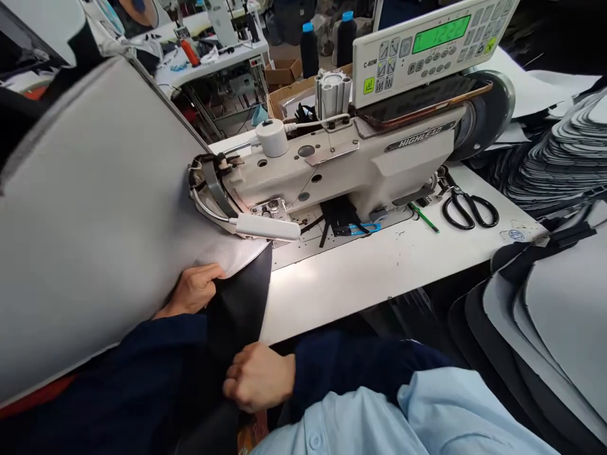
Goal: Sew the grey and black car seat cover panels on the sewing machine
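Observation:
A large light grey padded panel [114,208] fills the left side, its lower corner reaching the needle area of the sewing machine [332,158]. Black material [244,294] hangs from that corner over the table's front edge. My left hand [193,289] is closed on the grey panel's edge, just in front of the machine's head. Nearer to my body, my right hand [260,377] is closed in a fist on the black material. A white lamp [268,226] on a bendy metal neck covers part of the needle area.
Black scissors [469,208], a green pencil [424,217] and blue snips [358,229] lie on the white table [332,284]. A phone [422,101] rests on the machine below the control panel [431,47]. Stacked cut pieces [564,158] stand at right.

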Action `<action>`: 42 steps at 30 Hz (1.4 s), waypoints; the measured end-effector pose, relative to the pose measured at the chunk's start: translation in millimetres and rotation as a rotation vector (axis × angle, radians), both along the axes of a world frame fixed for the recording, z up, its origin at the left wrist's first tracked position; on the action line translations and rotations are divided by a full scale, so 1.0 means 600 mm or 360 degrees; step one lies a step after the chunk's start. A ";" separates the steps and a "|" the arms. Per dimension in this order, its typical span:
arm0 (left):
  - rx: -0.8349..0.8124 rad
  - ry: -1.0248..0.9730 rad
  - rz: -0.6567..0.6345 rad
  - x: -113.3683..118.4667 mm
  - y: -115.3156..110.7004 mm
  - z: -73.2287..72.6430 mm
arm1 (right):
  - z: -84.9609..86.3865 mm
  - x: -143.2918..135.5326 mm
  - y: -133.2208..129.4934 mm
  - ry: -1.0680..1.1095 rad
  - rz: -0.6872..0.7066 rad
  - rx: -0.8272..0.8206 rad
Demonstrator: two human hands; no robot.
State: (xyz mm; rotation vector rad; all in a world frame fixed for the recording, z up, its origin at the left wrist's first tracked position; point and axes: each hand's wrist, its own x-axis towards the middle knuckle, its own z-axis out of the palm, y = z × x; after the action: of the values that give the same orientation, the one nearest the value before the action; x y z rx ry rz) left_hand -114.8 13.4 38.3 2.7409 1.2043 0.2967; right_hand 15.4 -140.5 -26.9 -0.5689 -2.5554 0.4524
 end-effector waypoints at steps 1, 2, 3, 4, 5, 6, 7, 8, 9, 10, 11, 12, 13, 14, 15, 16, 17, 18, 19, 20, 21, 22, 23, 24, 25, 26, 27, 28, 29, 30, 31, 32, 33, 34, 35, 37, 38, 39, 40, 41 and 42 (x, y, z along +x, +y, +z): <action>-0.0048 0.0046 0.0007 0.000 -0.002 0.001 | 0.006 0.016 -0.006 -0.0068 0.0032 -0.0045; -0.0105 0.0099 0.0005 0.004 -0.008 0.003 | 0.011 0.031 -0.011 -0.0101 0.0041 -0.0079; -0.0151 0.0165 0.0010 0.013 -0.018 0.004 | 0.014 0.042 -0.015 -0.0108 0.0058 -0.0089; -0.0174 0.0257 0.0041 0.024 -0.030 0.005 | 0.016 0.050 -0.016 -0.0104 0.0079 -0.0083; -0.0185 0.0380 0.0090 0.037 -0.044 0.004 | 0.017 0.055 -0.017 -0.0098 0.0100 -0.0066; -0.0188 0.0528 0.0157 0.052 -0.058 0.003 | 0.018 0.058 -0.016 -0.0091 0.0117 -0.0049; -0.0196 0.0693 0.0236 0.066 -0.071 0.001 | 0.019 0.059 -0.016 -0.0083 0.0128 -0.0032; -0.0220 0.0860 0.0307 0.080 -0.083 -0.002 | 0.020 0.060 -0.016 -0.0075 0.0137 -0.0019; -0.0266 0.1009 0.0358 0.092 -0.094 -0.006 | 0.021 0.061 -0.017 -0.0068 0.0146 -0.0009; -0.0328 0.1126 0.0395 0.103 -0.103 -0.010 | 0.022 0.063 -0.019 -0.0067 0.0152 -0.0004; -0.0393 0.1205 0.0414 0.113 -0.111 -0.014 | 0.023 0.067 -0.021 -0.0068 0.0157 -0.0001; -0.0449 0.1248 0.0422 0.123 -0.118 -0.017 | 0.024 0.071 -0.025 -0.0069 0.0162 0.0004; -0.0494 0.1261 0.0427 0.131 -0.124 -0.019 | 0.024 0.075 -0.029 -0.0070 0.0153 0.0014; -0.0529 0.1263 0.0436 0.139 -0.130 -0.020 | 0.024 0.078 -0.032 -0.0068 0.0134 0.0031; -0.0555 0.1261 0.0446 0.147 -0.134 -0.020 | 0.023 0.080 -0.034 -0.0071 0.0107 0.0052; -0.0573 0.1259 0.0453 0.153 -0.137 -0.019 | 0.021 0.080 -0.035 -0.0083 0.0084 0.0073; -0.0588 0.1257 0.0455 0.157 -0.140 -0.018 | 0.018 0.079 -0.035 -0.0106 0.0085 0.0087; -0.0601 0.1254 0.0454 0.161 -0.142 -0.017 | 0.015 0.076 -0.032 -0.0147 0.0110 0.0092; -0.0605 0.1243 0.0446 0.162 -0.143 -0.017 | 0.010 0.072 -0.027 -0.0201 0.0166 0.0090; -0.0601 0.1227 0.0439 0.162 -0.145 -0.017 | 0.006 0.069 -0.022 -0.0259 0.0247 0.0079; -0.0590 0.1211 0.0433 0.161 -0.146 -0.019 | 0.001 0.065 -0.016 -0.0313 0.0332 0.0064; -0.0578 0.1195 0.0427 0.160 -0.147 -0.021 | -0.003 0.063 -0.009 -0.0351 0.0409 0.0046; -0.0567 0.1178 0.0418 0.158 -0.149 -0.023 | -0.006 0.061 -0.004 -0.0371 0.0463 0.0029; -0.0558 0.1164 0.0404 0.157 -0.150 -0.026 | -0.009 0.060 0.001 -0.0371 0.0495 0.0015; -0.0554 0.1154 0.0388 0.155 -0.151 -0.028 | -0.012 0.060 0.005 -0.0357 0.0507 0.0006; -0.0554 0.1146 0.0372 0.154 -0.152 -0.030 | -0.014 0.060 0.007 -0.0336 0.0501 0.0007; -0.0551 0.1133 0.0359 0.153 -0.152 -0.032 | -0.017 0.060 0.009 -0.0311 0.0496 0.0016; -0.0546 0.1119 0.0352 0.152 -0.152 -0.034 | -0.019 0.060 0.010 -0.0292 0.0497 0.0030; -0.0539 0.1101 0.0349 0.150 -0.152 -0.036 | -0.022 0.060 0.011 -0.0275 0.0508 0.0046; -0.0533 0.1078 0.0342 0.149 -0.151 -0.038 | -0.026 0.060 0.012 -0.0259 0.0521 0.0065; -0.0526 0.1055 0.0336 0.148 -0.150 -0.040 | -0.029 0.059 0.014 -0.0237 0.0538 0.0088; -0.0522 0.1036 0.0327 0.148 -0.148 -0.041 | -0.032 0.060 0.017 -0.0208 0.0550 0.0114; -0.0521 0.1028 0.0318 0.148 -0.145 -0.042 | -0.034 0.060 0.021 -0.0174 0.0547 0.0145; -0.0524 0.1032 0.0313 0.149 -0.141 -0.042 | -0.035 0.061 0.025 -0.0138 0.0533 0.0181; -0.0530 0.1039 0.0311 0.150 -0.137 -0.041 | -0.035 0.063 0.031 -0.0103 0.0507 0.0218; -0.0557 0.1049 0.0312 0.156 -0.127 -0.038 | -0.032 0.069 0.043 -0.0073 0.0451 0.0274; -0.0572 0.1048 0.0314 0.159 -0.122 -0.036 | -0.029 0.073 0.049 -0.0077 0.0423 0.0292; -0.0580 0.1044 0.0325 0.162 -0.117 -0.035 | -0.025 0.076 0.055 -0.0088 0.0407 0.0306; -0.0582 0.1035 0.0335 0.164 -0.112 -0.033 | -0.022 0.079 0.061 -0.0106 0.0399 0.0314; -0.0580 0.1026 0.0345 0.166 -0.107 -0.032 | -0.020 0.082 0.066 -0.0124 0.0399 0.0318; -0.0574 0.1020 0.0357 0.168 -0.103 -0.032 | -0.018 0.085 0.071 -0.0137 0.0402 0.0322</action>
State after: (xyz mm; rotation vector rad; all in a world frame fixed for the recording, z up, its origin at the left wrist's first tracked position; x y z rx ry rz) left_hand -13.9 -48.3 19.2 2.4381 1.5137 -0.7631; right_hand 66.1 -98.1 -37.5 -0.1972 -2.7268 0.2529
